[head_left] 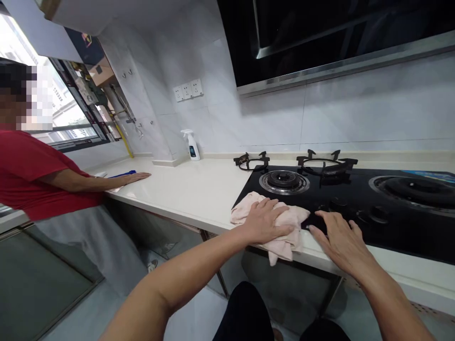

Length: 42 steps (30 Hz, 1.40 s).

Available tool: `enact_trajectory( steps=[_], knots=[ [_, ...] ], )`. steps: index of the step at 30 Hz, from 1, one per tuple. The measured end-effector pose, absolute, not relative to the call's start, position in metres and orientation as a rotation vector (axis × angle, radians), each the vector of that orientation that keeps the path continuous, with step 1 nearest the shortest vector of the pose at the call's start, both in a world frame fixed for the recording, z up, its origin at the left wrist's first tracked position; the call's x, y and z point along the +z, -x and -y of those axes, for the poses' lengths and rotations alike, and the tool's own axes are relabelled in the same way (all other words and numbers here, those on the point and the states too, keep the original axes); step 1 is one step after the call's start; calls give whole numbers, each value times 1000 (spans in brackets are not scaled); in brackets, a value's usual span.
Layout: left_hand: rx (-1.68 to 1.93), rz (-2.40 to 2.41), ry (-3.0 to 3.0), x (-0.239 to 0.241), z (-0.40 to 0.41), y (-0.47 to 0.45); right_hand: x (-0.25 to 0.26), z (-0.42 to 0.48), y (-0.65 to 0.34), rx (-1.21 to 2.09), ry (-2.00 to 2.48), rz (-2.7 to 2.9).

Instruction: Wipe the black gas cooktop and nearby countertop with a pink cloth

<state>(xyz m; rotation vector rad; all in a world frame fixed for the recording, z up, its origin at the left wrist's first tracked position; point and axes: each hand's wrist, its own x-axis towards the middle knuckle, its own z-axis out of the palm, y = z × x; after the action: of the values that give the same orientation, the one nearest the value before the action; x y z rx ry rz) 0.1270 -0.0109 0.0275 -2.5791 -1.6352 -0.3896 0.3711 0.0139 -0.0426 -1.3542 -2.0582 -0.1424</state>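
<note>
My left hand [265, 220] lies flat, fingers stretched out, on a bunched pale pink cloth [284, 248]. That cloth covers the front left corner of the black gas stove [305, 199] and hangs a little over the counter edge. To the right, my right hand [341, 239] rests at the stove's front edge beside a control knob [377, 214], with its fingers apart and nothing in them. Behind the cloth is the left burner [284, 181], its pan support off. Another burner [415, 192] sits on the right side of the stove.
Two black pan supports [251, 161] [327, 166] stand behind the stove's burners. A white spray bottle [192, 146] is against the wall on the white counter [185, 189]. At left a person in a red shirt [46, 175] leans on the counter near a blue cloth [122, 174]. A range hood [320, 71] hangs overhead.
</note>
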Motion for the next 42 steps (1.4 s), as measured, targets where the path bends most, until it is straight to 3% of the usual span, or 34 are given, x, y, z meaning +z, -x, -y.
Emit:
enact_trajectory(
  steps=[13, 20, 30, 42],
  knots=[
    [-184, 2428, 1781, 36, 15, 22, -51, -17, -376, -228, 1544, 2174],
    [-199, 2373, 1827, 30, 33, -16, -56, -16, -376, -318, 1467, 2175],
    [-501, 2158, 2121, 8, 43, -83, -61, -18, -381, -324, 1443, 2188],
    [-529, 1884, 2610, 17, 36, -155, -62, -21, -383, -314, 1461, 2200]
  ],
)
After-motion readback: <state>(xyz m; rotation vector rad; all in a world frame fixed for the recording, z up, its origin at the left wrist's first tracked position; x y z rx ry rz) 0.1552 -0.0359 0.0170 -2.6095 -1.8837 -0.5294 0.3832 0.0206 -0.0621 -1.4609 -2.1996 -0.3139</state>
